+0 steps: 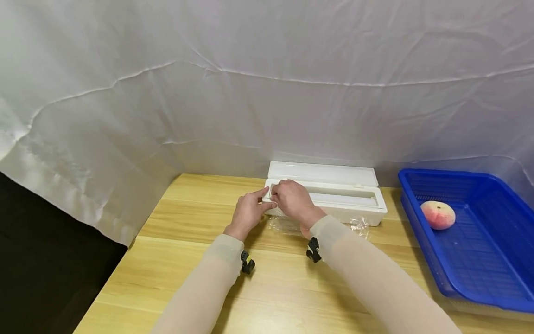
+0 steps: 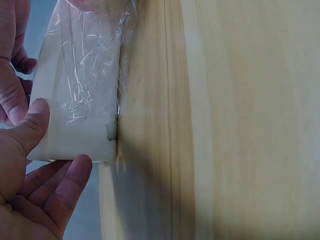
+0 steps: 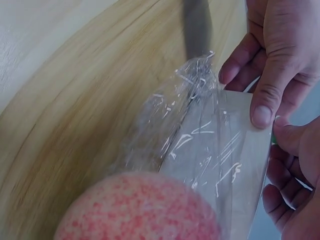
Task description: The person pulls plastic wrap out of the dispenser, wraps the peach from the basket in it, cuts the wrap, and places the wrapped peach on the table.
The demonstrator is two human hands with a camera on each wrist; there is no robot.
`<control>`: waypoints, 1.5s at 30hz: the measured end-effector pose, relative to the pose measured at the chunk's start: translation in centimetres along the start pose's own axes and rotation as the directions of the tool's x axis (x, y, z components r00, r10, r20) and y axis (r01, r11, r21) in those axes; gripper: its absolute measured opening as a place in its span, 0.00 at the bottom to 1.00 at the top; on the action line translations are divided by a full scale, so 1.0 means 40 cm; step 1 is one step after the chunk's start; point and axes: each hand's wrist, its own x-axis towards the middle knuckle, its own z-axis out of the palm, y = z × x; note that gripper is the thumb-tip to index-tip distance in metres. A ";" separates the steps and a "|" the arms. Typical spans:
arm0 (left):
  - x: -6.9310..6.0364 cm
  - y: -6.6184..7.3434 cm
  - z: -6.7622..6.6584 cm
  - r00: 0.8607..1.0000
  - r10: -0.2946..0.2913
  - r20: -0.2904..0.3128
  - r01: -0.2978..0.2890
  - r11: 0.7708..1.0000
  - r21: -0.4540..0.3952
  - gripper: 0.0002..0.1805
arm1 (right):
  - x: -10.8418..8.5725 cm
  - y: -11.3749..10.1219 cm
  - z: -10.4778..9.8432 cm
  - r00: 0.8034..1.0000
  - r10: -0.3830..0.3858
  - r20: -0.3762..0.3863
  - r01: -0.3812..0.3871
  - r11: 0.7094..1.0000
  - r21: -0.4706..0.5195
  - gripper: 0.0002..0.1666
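Note:
A long white cling film box [image 1: 374, 216] stands on the table with its lid [image 1: 323, 172] raised and a roll [image 1: 342, 199] inside. My left hand [image 1: 247, 211] grips its left end, thumb on the front face and fingers at the end face. Over that same end my right hand [image 1: 294, 199] bends its fingers; whatever lies between them is hidden. A bit of green [image 3: 274, 138] shows by its thumb in the right wrist view. Clear film [image 3: 200, 145] hangs down the box front, and a peach [image 3: 140, 210] sits before it, mostly behind my right wrist in the head view.
To the right, a blue plastic basket [image 1: 425, 253] holds another peach [image 1: 438, 215]. A pale curtain [image 1: 267, 111] hangs behind the wooden table [image 1: 267, 297]. The table's left edge drops toward a dark area.

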 end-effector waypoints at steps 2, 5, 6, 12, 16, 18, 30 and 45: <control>0.003 0.001 0.002 1.000 -0.011 0.006 0.011 1.000 -0.011 0.37 | -0.003 0.006 -0.001 1.000 -0.007 -0.002 0.007 1.000 -0.007 0.06; 0.004 0.004 0.004 1.000 -0.017 0.005 0.017 1.000 -0.008 0.37 | -0.006 0.013 -0.003 1.000 -0.027 -0.008 0.027 1.000 -0.016 0.07; 0.004 0.005 0.005 1.000 -0.017 0.006 0.017 1.000 -0.007 0.37 | -0.007 0.016 -0.003 0.999 -0.033 -0.013 0.033 0.999 -0.023 0.07; 0.009 0.011 0.014 1.000 -0.006 0.009 0.006 1.000 -0.004 0.36 | -0.015 0.033 -0.008 0.997 -0.068 -0.035 0.066 0.996 -0.065 0.04; 0.009 0.010 0.013 1.000 -0.011 0.008 0.011 1.000 -0.014 0.36 | -0.020 0.047 -0.015 0.998 -0.060 -0.012 0.059 0.996 -0.071 0.05; 0.008 0.007 0.010 1.000 -0.024 0.009 0.024 0.999 -0.025 0.37 | -0.024 0.055 -0.020 0.998 -0.059 0.000 0.058 0.996 -0.071 0.06; 0.008 0.000 -0.001 0.999 -0.043 0.003 0.043 0.997 -0.062 0.37 | -0.043 0.078 -0.038 0.998 -0.061 -0.010 0.060 0.997 -0.042 0.08; 0.013 -0.001 0.003 0.998 -0.067 0.011 0.068 0.995 -0.073 0.36 | -0.058 0.098 -0.038 0.998 -0.049 -0.036 0.048 0.999 -0.023 0.07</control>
